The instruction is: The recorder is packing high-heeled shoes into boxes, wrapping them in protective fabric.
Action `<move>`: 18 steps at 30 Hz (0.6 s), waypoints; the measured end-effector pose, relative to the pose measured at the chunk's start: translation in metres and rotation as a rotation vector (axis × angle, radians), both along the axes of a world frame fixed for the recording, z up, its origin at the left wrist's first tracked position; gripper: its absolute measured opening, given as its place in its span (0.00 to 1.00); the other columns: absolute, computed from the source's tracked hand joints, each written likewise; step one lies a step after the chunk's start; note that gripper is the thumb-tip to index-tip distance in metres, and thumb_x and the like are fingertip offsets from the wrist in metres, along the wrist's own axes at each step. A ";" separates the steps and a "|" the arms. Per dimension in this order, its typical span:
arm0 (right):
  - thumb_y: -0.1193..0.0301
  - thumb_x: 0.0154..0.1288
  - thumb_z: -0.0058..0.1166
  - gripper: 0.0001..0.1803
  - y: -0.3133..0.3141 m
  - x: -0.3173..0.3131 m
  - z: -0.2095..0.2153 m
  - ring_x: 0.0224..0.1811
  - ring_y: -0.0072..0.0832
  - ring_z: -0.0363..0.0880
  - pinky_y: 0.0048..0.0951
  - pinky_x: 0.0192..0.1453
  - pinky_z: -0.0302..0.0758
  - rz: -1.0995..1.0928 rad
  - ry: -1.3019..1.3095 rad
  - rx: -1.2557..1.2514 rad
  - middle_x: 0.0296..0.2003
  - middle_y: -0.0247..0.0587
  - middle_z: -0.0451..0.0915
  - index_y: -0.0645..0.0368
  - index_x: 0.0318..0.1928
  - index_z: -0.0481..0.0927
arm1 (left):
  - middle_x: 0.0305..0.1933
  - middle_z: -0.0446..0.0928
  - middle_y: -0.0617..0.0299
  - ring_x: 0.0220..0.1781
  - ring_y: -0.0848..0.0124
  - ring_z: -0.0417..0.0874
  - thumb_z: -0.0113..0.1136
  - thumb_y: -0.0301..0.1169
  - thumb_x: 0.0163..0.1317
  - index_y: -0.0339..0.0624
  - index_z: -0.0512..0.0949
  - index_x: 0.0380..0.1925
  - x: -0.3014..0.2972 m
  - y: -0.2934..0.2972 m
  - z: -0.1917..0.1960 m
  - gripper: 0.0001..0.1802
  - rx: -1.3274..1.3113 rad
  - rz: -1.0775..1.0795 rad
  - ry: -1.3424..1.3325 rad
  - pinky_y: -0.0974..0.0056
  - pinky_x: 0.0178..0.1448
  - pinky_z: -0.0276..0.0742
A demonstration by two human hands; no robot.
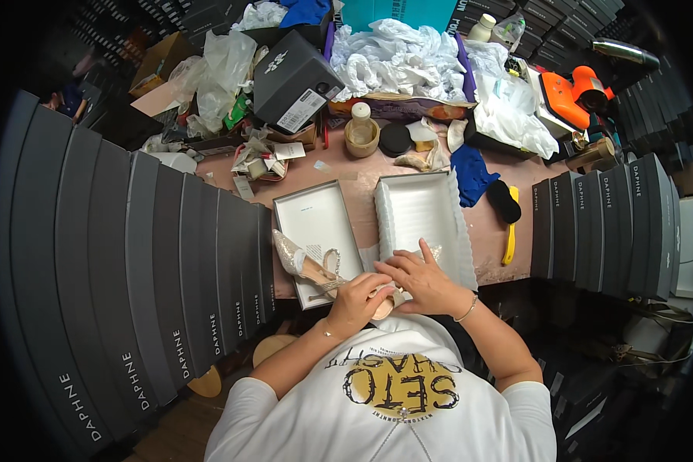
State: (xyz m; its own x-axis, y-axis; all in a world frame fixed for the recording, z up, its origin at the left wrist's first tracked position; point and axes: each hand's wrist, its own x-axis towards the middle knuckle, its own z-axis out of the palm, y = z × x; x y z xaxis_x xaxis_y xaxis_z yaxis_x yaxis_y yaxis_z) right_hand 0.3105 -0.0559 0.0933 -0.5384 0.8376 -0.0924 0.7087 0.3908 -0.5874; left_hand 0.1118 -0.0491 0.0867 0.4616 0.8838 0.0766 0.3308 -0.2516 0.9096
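A glittery high-heeled shoe (pixel 383 309) is held close to my body, its beige inner sole showing at the heel end. My left hand (pixel 353 299) pinches it near the heel and strap. My right hand (pixel 423 282) grips it from the other side, fingers bent over the strap area; most of the shoe is hidden beneath. A matching pointed shoe (pixel 291 250), with a jewelled strap, rests on the white box lid (pixel 304 206) to the left. Just beyond my right hand lies the shoe box (pixel 412 202), lined with white tissue paper (pixel 460 239).
Tall rows of dark shoe boxes (pixel 142 285) line the left, with more boxes (pixel 593 231) at right. A yellow-handled brush (pixel 510 239) and blue cloth (pixel 473 175) lie on the table. Behind stand a bottle in a cup (pixel 361 137), crumpled paper (pixel 396 58) and an orange tool (pixel 566 100).
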 end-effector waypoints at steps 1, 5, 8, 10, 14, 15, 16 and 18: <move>0.62 0.41 0.69 0.38 -0.003 -0.001 0.000 0.61 0.36 0.66 0.63 0.72 0.42 0.009 -0.040 0.031 0.51 0.35 0.72 0.48 0.58 0.72 | 0.35 0.81 0.54 0.33 0.62 0.83 0.66 0.26 0.55 0.35 0.80 0.36 0.001 -0.003 -0.002 0.10 -0.012 0.011 -0.016 0.65 0.36 0.78; 0.63 0.49 0.61 0.21 -0.006 -0.002 -0.004 0.57 0.33 0.69 0.61 0.71 0.46 0.019 -0.148 0.271 0.45 0.33 0.74 0.46 0.47 0.78 | 0.36 0.81 0.52 0.35 0.62 0.84 0.67 0.25 0.54 0.34 0.81 0.38 -0.017 -0.008 0.002 0.11 0.157 0.016 0.059 0.65 0.38 0.80; 0.66 0.54 0.55 0.12 0.002 -0.001 0.010 0.55 0.31 0.70 0.60 0.72 0.46 0.028 -0.146 0.383 0.40 0.32 0.74 0.45 0.41 0.78 | 0.33 0.81 0.52 0.33 0.63 0.84 0.67 0.23 0.53 0.33 0.81 0.37 -0.023 -0.013 0.022 0.10 0.205 0.070 0.068 0.65 0.37 0.80; 0.66 0.54 0.55 0.10 0.003 0.004 0.022 0.54 0.31 0.71 0.60 0.72 0.46 0.022 -0.204 0.374 0.40 0.32 0.74 0.46 0.39 0.78 | 0.32 0.81 0.53 0.31 0.65 0.84 0.67 0.22 0.53 0.33 0.82 0.36 -0.033 -0.020 0.027 0.10 0.190 0.155 0.090 0.66 0.35 0.80; 0.67 0.52 0.55 0.08 0.011 0.079 0.015 0.53 0.32 0.72 0.60 0.73 0.40 -0.179 -0.464 0.487 0.37 0.34 0.73 0.48 0.36 0.79 | 0.31 0.81 0.56 0.29 0.72 0.83 0.61 0.20 0.58 0.31 0.80 0.37 -0.091 -0.011 0.033 0.07 -0.131 0.451 -0.010 0.70 0.34 0.80; 0.68 0.51 0.55 0.12 0.017 0.080 0.031 0.56 0.31 0.71 0.59 0.73 0.41 -0.206 -0.463 0.573 0.40 0.33 0.74 0.47 0.39 0.79 | 0.31 0.81 0.57 0.29 0.74 0.83 0.60 0.21 0.60 0.30 0.79 0.37 -0.094 -0.012 0.030 0.06 -0.359 0.530 -0.184 0.71 0.35 0.81; 0.68 0.52 0.55 0.14 0.023 0.073 0.049 0.58 0.31 0.71 0.58 0.73 0.42 -0.160 -0.420 0.602 0.42 0.33 0.74 0.45 0.42 0.80 | 0.31 0.81 0.58 0.30 0.75 0.82 0.59 0.21 0.62 0.30 0.79 0.37 -0.089 -0.013 0.028 0.05 -0.426 0.501 -0.249 0.71 0.36 0.81; 0.69 0.52 0.54 0.20 0.037 0.059 0.059 0.62 0.31 0.68 0.55 0.74 0.43 -0.038 -0.340 0.679 0.49 0.33 0.74 0.41 0.48 0.79 | 0.31 0.80 0.60 0.31 0.76 0.82 0.57 0.23 0.64 0.31 0.78 0.38 -0.071 -0.007 0.020 0.06 -0.505 0.456 -0.333 0.73 0.37 0.80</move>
